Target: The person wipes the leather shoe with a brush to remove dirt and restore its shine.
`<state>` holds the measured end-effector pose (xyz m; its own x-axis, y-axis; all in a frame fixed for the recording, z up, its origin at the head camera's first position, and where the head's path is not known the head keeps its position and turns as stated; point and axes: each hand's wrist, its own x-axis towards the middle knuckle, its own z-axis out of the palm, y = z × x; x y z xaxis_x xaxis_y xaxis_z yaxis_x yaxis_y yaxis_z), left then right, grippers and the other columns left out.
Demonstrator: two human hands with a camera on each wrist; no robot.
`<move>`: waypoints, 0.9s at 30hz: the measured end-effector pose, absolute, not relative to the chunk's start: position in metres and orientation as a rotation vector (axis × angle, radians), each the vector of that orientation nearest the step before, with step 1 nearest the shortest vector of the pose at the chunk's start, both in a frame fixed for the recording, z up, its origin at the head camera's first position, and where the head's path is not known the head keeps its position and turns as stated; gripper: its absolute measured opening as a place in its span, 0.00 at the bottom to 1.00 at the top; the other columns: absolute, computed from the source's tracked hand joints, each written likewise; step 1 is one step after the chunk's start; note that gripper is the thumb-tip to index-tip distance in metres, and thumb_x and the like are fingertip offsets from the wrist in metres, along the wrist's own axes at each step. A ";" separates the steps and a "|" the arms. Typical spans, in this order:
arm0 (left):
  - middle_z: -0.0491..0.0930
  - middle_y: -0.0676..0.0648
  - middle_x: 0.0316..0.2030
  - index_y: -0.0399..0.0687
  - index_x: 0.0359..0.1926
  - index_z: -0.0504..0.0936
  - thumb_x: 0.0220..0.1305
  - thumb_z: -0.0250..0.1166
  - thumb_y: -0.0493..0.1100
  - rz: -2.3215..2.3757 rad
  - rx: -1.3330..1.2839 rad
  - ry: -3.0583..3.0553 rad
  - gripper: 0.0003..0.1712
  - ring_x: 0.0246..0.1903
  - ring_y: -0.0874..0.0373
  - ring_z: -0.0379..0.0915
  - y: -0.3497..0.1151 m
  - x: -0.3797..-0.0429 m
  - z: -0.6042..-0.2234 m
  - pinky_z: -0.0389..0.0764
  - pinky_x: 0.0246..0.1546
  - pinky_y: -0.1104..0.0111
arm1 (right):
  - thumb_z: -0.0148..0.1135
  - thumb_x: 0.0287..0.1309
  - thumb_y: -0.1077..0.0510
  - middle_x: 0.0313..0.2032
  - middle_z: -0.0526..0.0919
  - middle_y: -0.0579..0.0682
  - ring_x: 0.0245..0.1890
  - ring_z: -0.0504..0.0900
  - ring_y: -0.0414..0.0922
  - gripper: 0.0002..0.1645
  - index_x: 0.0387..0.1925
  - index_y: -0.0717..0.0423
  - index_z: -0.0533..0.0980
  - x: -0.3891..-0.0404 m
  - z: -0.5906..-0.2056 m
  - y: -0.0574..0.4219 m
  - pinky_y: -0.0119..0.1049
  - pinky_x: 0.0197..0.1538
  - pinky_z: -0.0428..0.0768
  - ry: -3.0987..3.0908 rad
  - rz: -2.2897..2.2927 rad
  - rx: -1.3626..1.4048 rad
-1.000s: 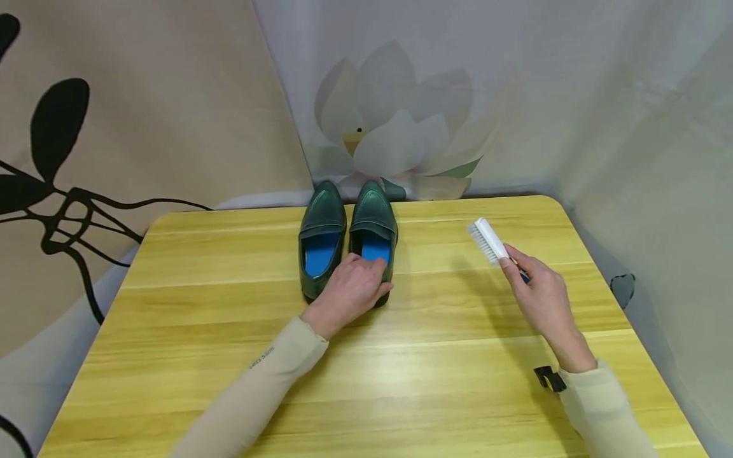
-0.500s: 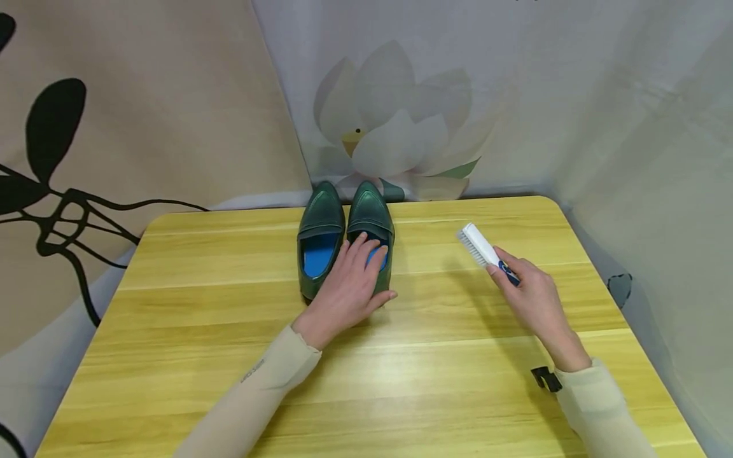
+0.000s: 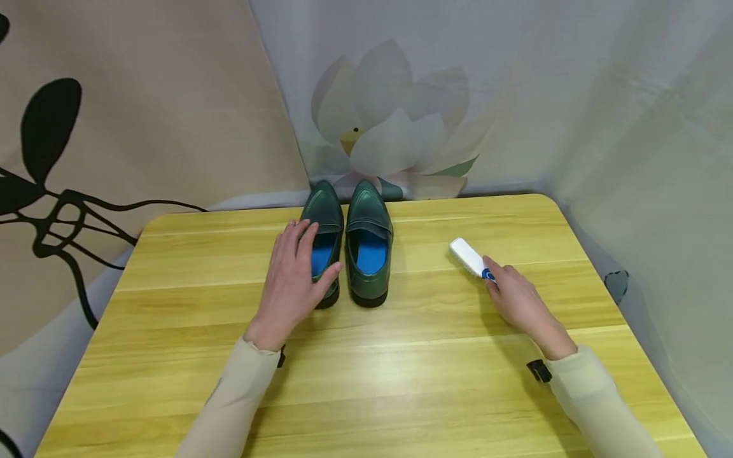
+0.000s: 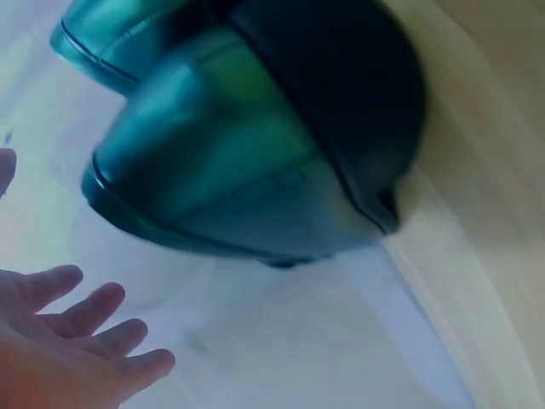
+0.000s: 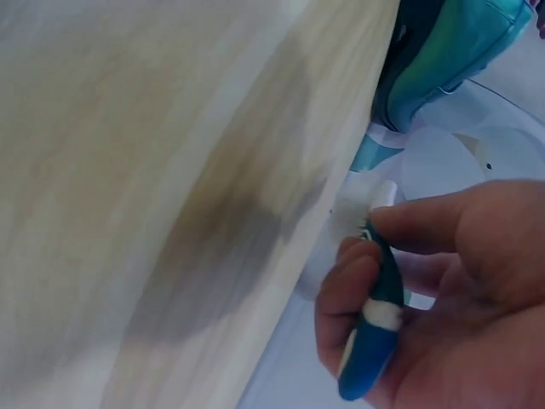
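Observation:
A pair of green pointed loafers with blue insoles stands side by side at the table's back edge. My left hand (image 3: 292, 273) is over the outer side of the left loafer (image 3: 322, 207), fingers spread, hiding part of it. In the left wrist view the fingers look extended and hold nothing; whether they touch the shoe I cannot tell. The right loafer (image 3: 369, 213) has no hand on it. My right hand (image 3: 518, 299) grips the blue and white handle (image 5: 370, 349) of a white brush (image 3: 466, 256) above the table. Its bristles face down, mostly hidden.
The wooden table (image 3: 401, 381) extends around both hands. Behind it hangs a pale curtain (image 3: 572, 95) with a printed flower, close to the shoe toes. Black clips (image 3: 539, 370) show at the wrists.
My left hand has let go of the right loafer's heel, opened its fingers and moved left to the left loafer. The brush has moved slightly left and nearer, its bristles turning downward.

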<state>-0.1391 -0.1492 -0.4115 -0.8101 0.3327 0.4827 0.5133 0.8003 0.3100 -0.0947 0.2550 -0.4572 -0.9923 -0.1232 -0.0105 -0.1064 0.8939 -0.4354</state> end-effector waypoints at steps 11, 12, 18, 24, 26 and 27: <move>0.57 0.31 0.75 0.32 0.76 0.60 0.70 0.66 0.61 -0.673 -0.440 -2.704 0.49 0.77 0.33 0.46 -0.177 -0.139 -0.421 0.47 0.76 0.42 | 0.55 0.76 0.59 0.57 0.75 0.79 0.53 0.80 0.69 0.37 0.75 0.75 0.55 -0.097 -0.461 0.253 0.64 0.49 0.79 2.945 -0.595 -0.149; 0.56 0.31 0.76 0.32 0.76 0.60 0.70 0.65 0.62 -0.670 -0.425 -2.728 0.50 0.77 0.32 0.45 -0.179 -0.139 -0.422 0.47 0.76 0.41 | 0.55 0.76 0.56 0.56 0.76 0.78 0.50 0.81 0.67 0.38 0.76 0.74 0.55 -0.097 -0.460 0.253 0.62 0.46 0.79 2.947 -0.575 -0.140; 0.46 0.32 0.80 0.33 0.79 0.55 0.72 0.59 0.68 -0.633 -0.351 -2.863 0.53 0.79 0.31 0.34 -0.195 -0.138 -0.426 0.41 0.75 0.37 | 0.55 0.76 0.43 0.60 0.75 0.75 0.49 0.81 0.68 0.43 0.77 0.68 0.58 -0.095 -0.450 0.255 0.63 0.43 0.79 3.000 -0.454 -0.100; 0.38 0.34 0.81 0.36 0.81 0.51 0.69 0.56 0.74 -0.555 -0.332 -2.930 0.59 0.79 0.31 0.27 -0.210 -0.142 -0.430 0.36 0.72 0.31 | 0.50 0.76 0.34 0.74 0.62 0.70 0.73 0.59 0.72 0.48 0.79 0.63 0.56 -0.099 -0.444 0.270 0.74 0.65 0.61 3.105 -0.375 -0.196; 0.36 0.35 0.82 0.37 0.81 0.49 0.67 0.56 0.77 -0.511 -0.331 -2.962 0.62 0.79 0.31 0.25 -0.213 -0.143 -0.430 0.34 0.70 0.29 | 0.48 0.75 0.30 0.77 0.56 0.67 0.76 0.50 0.72 0.50 0.81 0.59 0.54 -0.101 -0.444 0.274 0.76 0.68 0.52 3.126 -0.335 -0.205; 0.35 0.35 0.82 0.37 0.82 0.49 0.66 0.55 0.78 -0.486 -0.331 -2.983 0.63 0.79 0.30 0.23 -0.215 -0.144 -0.430 0.33 0.69 0.28 | 0.48 0.74 0.29 0.79 0.52 0.66 0.77 0.46 0.72 0.51 0.82 0.56 0.53 -0.103 -0.444 0.277 0.77 0.68 0.49 3.127 -0.319 -0.201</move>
